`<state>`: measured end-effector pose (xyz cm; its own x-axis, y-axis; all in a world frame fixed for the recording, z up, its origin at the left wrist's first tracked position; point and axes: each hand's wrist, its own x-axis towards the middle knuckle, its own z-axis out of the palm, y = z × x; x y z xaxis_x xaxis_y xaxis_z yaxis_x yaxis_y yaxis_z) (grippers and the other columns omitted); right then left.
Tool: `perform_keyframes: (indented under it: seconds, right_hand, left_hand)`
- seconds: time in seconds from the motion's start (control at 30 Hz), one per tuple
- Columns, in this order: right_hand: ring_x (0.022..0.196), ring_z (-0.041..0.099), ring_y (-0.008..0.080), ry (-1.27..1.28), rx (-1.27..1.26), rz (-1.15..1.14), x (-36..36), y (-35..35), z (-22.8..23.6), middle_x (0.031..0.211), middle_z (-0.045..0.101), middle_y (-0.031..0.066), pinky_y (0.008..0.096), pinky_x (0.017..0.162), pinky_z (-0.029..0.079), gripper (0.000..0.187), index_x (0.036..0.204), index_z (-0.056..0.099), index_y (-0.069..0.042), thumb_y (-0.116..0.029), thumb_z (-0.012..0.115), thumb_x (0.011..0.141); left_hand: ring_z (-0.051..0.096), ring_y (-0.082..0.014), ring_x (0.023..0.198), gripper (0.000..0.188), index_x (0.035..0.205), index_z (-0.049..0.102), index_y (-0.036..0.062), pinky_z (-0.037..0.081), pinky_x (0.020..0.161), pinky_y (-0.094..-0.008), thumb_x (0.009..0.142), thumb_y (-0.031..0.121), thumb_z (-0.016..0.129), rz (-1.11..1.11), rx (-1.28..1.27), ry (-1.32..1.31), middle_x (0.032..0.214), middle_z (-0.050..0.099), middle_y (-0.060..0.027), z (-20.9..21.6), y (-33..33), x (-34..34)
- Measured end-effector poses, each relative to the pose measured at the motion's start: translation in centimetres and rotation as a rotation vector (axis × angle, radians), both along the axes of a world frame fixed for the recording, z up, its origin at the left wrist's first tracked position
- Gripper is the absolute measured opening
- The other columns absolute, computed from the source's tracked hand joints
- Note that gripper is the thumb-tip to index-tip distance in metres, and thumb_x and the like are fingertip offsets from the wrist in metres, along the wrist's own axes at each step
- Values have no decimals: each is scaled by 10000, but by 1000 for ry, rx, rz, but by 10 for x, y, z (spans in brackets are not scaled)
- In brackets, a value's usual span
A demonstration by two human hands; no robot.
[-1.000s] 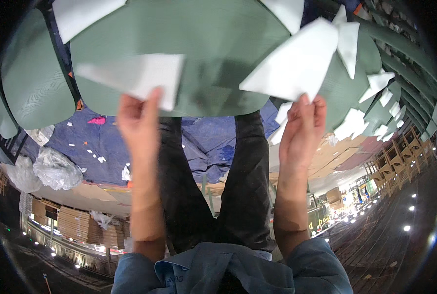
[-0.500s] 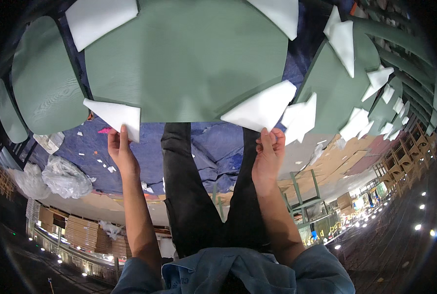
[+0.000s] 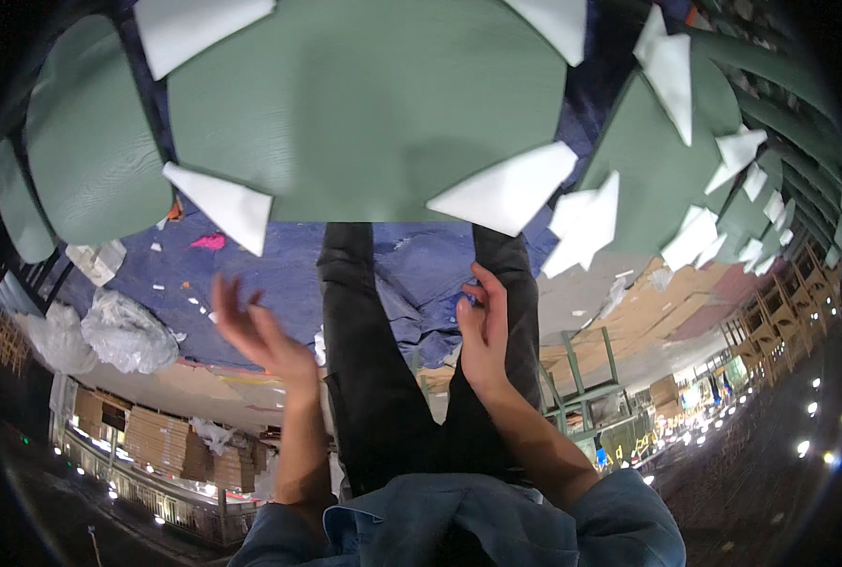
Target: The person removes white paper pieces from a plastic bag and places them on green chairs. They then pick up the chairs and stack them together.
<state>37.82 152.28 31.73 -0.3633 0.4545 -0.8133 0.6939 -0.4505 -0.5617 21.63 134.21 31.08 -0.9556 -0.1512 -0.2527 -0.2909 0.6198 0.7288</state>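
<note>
1. The left hand (image 3: 265, 333), slightly blurred, is open with its fingers spread, left of centre below the lower-left foam sheet (image 3: 224, 206) and apart from it.
2. The right hand (image 3: 484, 331) has loosely curled fingers and grips nothing, just right of centre near a dark trouser leg (image 3: 347, 312), below the lower-right foam sheet (image 3: 511, 187).
3. Both white foam sheets lie on the lower corners of the rounded green wood-grained panel (image 3: 374, 104) at upper centre, jutting past its edge.
4. Two more, the upper-left foam sheet (image 3: 199, 26) and upper-right foam sheet (image 3: 553, 24), sit on its sides at the top of the frame.
5. At upper right, a second green panel (image 3: 652, 170) bears white foam pieces (image 3: 671, 90).
6. Blue cloth (image 3: 147, 274) spreads beneath, with a crumpled clear plastic bag (image 3: 128, 331) at left.
</note>
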Motion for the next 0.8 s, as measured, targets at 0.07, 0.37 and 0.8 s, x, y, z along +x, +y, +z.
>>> perform_keyframes:
  seconds: [0.07,0.37,0.8]
  right_hand:
    - [1428,390,292,205,56,255,-21,10,19,1593,350,184,411,1131,343,595,1537,364,-22,-224,578,1019]
    - [1572,40,440,629,-50,369,-79,8,72,1684,17,299,497,1267,56,898,1597,54,94,-314,550,969]
    - [1537,248,391,427,92,373,-37,73,97,1636,272,269,458,1242,203,712,1568,261,65,-232,589,1010]
  left_hand:
    - [372,-357,1446,654,1509,378,-7,333,1147,-489,1044,438,494,-219,292,-104,1599,338,-210,25,44,19]
    - [86,-346,1580,1057,1615,106,-41,94,1270,-482,965,784,228,-190,656,-523,1704,76,-226,119,131,48]
    - [578,-282,1291,445,1336,597,-10,426,1095,-396,1060,335,540,-527,205,-671,1370,614,-181,86,43,72]
